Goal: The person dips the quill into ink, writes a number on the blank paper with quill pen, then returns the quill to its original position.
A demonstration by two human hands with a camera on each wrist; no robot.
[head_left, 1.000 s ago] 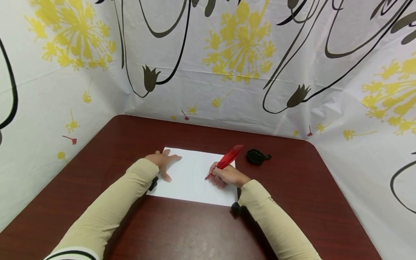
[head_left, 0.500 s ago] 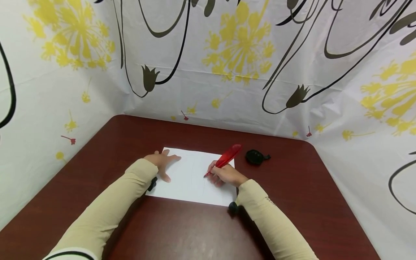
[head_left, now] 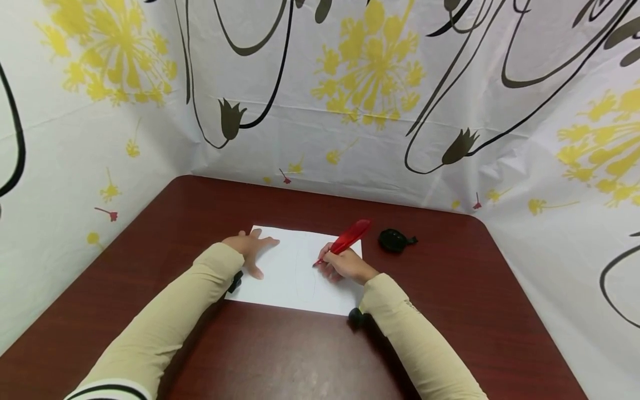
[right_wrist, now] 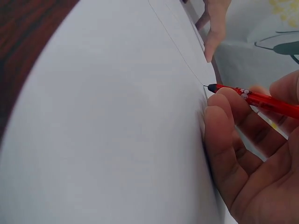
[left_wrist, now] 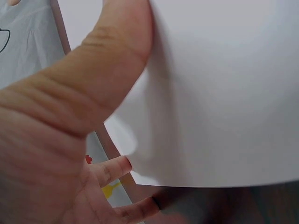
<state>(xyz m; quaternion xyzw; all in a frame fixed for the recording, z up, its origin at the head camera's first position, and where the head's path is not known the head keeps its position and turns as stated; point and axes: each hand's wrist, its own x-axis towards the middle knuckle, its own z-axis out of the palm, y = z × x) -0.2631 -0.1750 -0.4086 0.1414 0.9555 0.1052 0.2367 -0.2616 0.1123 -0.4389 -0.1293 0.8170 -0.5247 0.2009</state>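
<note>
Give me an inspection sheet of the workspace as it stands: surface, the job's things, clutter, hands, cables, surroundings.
Surface: dark red-brown table, wood grain, rounded far corners.
Job's things: white paper lying flat, faint thin curved lines on it; red pen with its tip on the paper.
Clutter: small black round object on the table to the right of the paper; what it is cannot be told.
Hands: left hand flat on the paper's left part, fingers spread; right hand grips the pen.
Cables: nothing seen.
Surroundings: white sheet printed with yellow flowers and black stems, hung round three sides of the table.
</note>
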